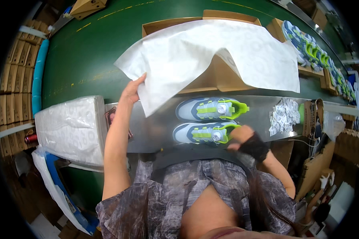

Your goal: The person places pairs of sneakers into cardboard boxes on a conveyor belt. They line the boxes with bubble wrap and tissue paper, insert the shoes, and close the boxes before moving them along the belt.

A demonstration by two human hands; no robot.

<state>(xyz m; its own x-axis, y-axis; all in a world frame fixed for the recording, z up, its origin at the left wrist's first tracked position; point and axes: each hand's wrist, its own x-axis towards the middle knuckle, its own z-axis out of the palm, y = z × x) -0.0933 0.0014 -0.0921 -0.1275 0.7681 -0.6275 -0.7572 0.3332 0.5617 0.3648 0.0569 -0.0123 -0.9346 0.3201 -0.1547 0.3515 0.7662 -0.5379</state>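
Observation:
A sheet of white tissue paper (179, 47) lies draped over an open cardboard shoebox (223, 75), with the box's brown inside showing under a raised fold. My left hand (133, 89) pinches the paper's near left edge. Closer to me, two light blue and navy sneakers with lime green linings lie side by side on a metal ledge: the far sneaker (199, 109) and the near sneaker (195, 132). My right hand (243, 135), with a black covering around its palm and wrist, is at the near sneaker's heel. Motion blurs its fingers, so their grip is unclear.
A plastic-wrapped stack of paper (71, 127) sits at the left. On the right are a heap of small white tags (285, 115) and a brown strap-like item (317, 117). More sneakers (307, 46) line the green table (87, 51) at the far right. Stacked boxes (18, 79) stand far left.

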